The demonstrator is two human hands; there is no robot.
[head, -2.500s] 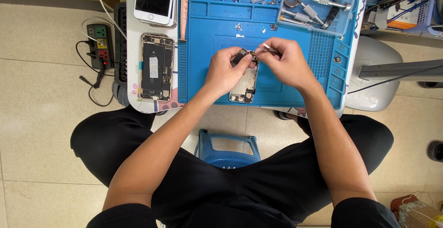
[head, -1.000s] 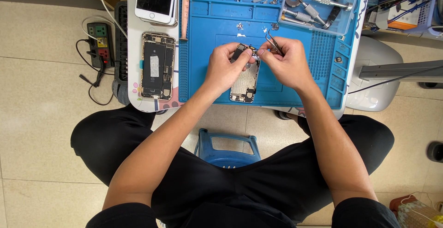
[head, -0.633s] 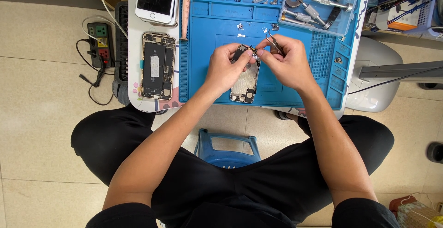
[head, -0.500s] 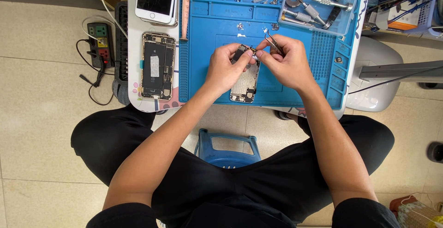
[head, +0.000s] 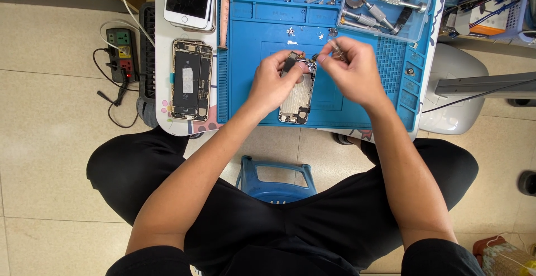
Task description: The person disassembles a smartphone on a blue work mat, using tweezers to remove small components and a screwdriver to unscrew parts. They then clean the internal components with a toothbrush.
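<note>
**Inspector:** Report the position of the unit under work.

**Assistant:** The stripped phone housing [head: 296, 94] lies flat on the blue repair mat [head: 257, 36], near the mat's front edge and roughly central. Its inside faces up, and its top end sits between the two hands.

**Inspector:** Left hand?

**Assistant:** The left hand [head: 273, 83] rests on the housing's left side. Its fingers curl over the upper left corner and pinch a small dark part [head: 291, 63] at the top of the housing.

**Inspector:** Right hand?

**Assistant:** The right hand [head: 352, 69] is closed around a slim metal tool [head: 334, 46], held just beside the housing's upper right corner. The tool's tip is too small to identify, and I cannot tell whether it touches the housing.

**Inspector:** Surroundings?

**Assistant:** A second opened phone [head: 191, 79], battery showing, lies on the white table [head: 162, 114] left of the mat. Above it lies a detached phone screen [head: 190, 0], glass up. A clear plastic tray [head: 385, 5] at the mat's far right corner holds several metal screwdriver handles. Small loose parts [head: 290, 30] sit on the mat just beyond the hands. A power strip [head: 121, 53] with black cables lies on the tiled floor to the left. A blue plastic stool [head: 276, 178] shows between the person's knees.
</note>
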